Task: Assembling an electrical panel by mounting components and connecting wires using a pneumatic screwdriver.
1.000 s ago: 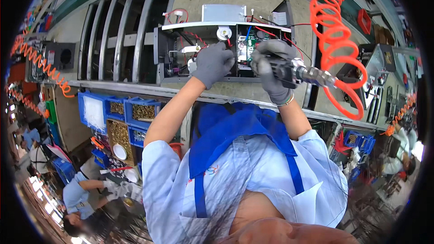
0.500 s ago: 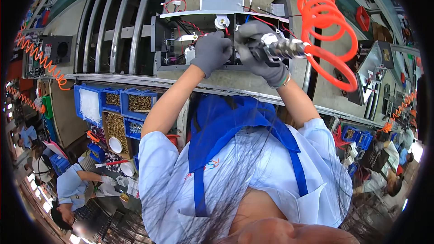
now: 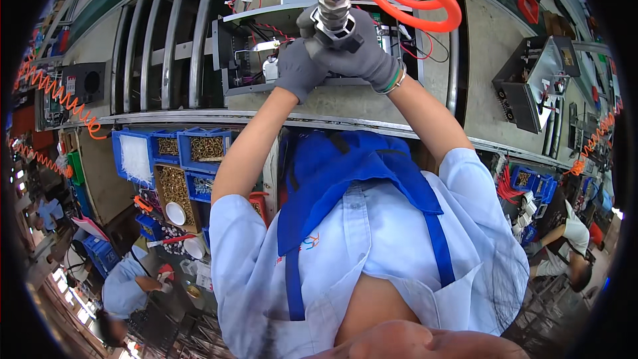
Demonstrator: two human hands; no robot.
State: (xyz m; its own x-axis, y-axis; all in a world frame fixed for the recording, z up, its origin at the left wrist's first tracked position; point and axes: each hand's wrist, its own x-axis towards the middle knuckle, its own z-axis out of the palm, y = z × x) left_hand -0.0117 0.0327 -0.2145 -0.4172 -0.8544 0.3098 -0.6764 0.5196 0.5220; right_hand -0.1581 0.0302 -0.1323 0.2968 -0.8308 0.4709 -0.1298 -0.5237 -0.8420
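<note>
An open metal case [image 3: 220, 53] with wires and parts inside lies on the workbench in front of me. Over its middle, my right hand [image 3: 369, 56], in a grey glove, is wrapped round an air tool [image 3: 334, 14]. The tool stands about upright, its metal hose fitting on top; its working tip is hidden under the hand. My left hand [image 3: 299, 70], gloved too, is closed just beside and below the right, inside the case. Its fingertips and whatever they hold are covered. A white part [image 3: 270, 68] sits left of that hand.
A red coiled hose [image 3: 445, 16] arches from the tool toward the upper right. Metal rollers [image 3: 173, 53] lie left of the case. Blue bins [image 3: 206, 146] of screws stand below the bench edge. Another open case [image 3: 538, 86] is at right. Co-workers sit at both sides.
My right hand has brought the air tool left and turned it from lying sideways to upright, over the spot by my left hand. The hose followed. The white round part there is now covered.
</note>
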